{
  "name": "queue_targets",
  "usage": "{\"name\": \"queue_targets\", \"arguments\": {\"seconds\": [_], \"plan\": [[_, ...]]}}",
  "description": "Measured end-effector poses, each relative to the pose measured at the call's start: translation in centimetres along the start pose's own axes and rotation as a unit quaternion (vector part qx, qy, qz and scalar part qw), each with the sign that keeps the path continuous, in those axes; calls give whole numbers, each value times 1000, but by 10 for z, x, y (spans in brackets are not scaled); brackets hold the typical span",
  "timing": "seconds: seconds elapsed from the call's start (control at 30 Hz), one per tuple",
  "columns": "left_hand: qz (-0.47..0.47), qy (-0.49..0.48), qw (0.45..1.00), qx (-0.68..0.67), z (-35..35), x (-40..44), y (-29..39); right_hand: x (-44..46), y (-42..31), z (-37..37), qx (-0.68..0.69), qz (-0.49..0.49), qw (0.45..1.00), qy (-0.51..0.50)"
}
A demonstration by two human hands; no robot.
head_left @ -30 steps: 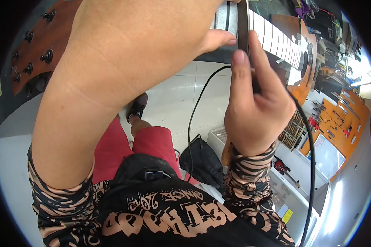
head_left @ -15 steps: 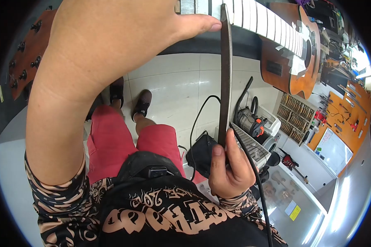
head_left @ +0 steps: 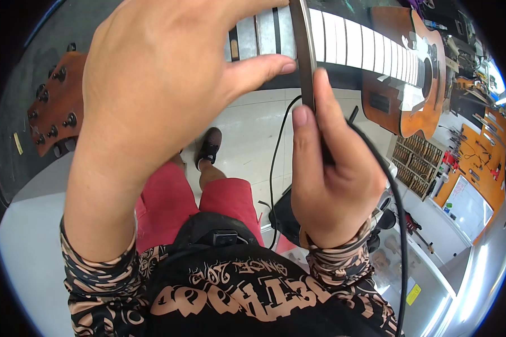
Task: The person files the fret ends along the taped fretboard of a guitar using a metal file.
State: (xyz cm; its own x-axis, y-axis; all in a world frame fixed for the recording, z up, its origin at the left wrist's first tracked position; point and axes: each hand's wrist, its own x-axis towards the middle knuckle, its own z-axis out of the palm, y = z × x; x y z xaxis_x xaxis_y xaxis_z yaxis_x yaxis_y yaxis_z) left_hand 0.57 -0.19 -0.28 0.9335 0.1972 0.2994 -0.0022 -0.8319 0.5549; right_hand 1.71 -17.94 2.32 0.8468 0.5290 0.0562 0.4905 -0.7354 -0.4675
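A long, dark metal file [head_left: 305, 45] lies crosswise over a guitar neck [head_left: 348, 36], whose fingerboard is covered in white tape between the frets. My right hand [head_left: 340, 174] grips the file's near end between thumb and fingers, just below the neck. Over the neck to the left is my left hand [head_left: 157, 73], its thumb stretched along the near edge and its tip beside the file. A finger of it reaches toward the file's far part, and its other fingers are cut off by the top edge. The guitar body [head_left: 399, 33] is to the right, the headstock [head_left: 59, 112] to the left.
White tape [head_left: 413, 92] covers the body near the soundhole. A black cable [head_left: 396, 196] passes my right wrist. Beyond stand a rack of small tools [head_left: 416, 160], an orange tool board [head_left: 472, 151] and a whiteboard [head_left: 466, 202]. A black bag [head_left: 282, 216] is on the floor.
My right hand has moved up toward the neck, pushing the file farther across it. The left thumb sits lower in view, and the view has shifted slightly.
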Motion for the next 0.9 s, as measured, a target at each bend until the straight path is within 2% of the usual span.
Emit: {"name": "queue_targets", "arguments": {"seconds": [0.2,0.27,0.37,0.43,0.53,0.63,0.7,0.77,0.9], "plan": [[34,12,998,-45,5,-2,-20,-78,19,-8,17,-32,999,-9],[43,10,998,-51,7,-2,-23,-101,20,-16,47,-5,998,-37],[40,-8,998,-47,8,-3,-20,-89,26,-16,42,-26,998,-42],[33,-21,998,-46,11,-1,-17,-49,25,-6,54,-45,997,-24],[28,-38,997,-63,10,0,-17,-9,18,4,78,-31,996,-15],[25,-63,997,-48,8,2,-16,-27,19,-1,97,-14,995,-5],[25,-63,997,-48,9,3,-14,-61,24,-15,86,-7,995,-53],[26,-68,996,-44,9,4,-13,-93,29,-22,86,-6,995,-54],[29,-77,996,-35,9,5,-12,-101,29,-22,94,-3,995,-39]]}}
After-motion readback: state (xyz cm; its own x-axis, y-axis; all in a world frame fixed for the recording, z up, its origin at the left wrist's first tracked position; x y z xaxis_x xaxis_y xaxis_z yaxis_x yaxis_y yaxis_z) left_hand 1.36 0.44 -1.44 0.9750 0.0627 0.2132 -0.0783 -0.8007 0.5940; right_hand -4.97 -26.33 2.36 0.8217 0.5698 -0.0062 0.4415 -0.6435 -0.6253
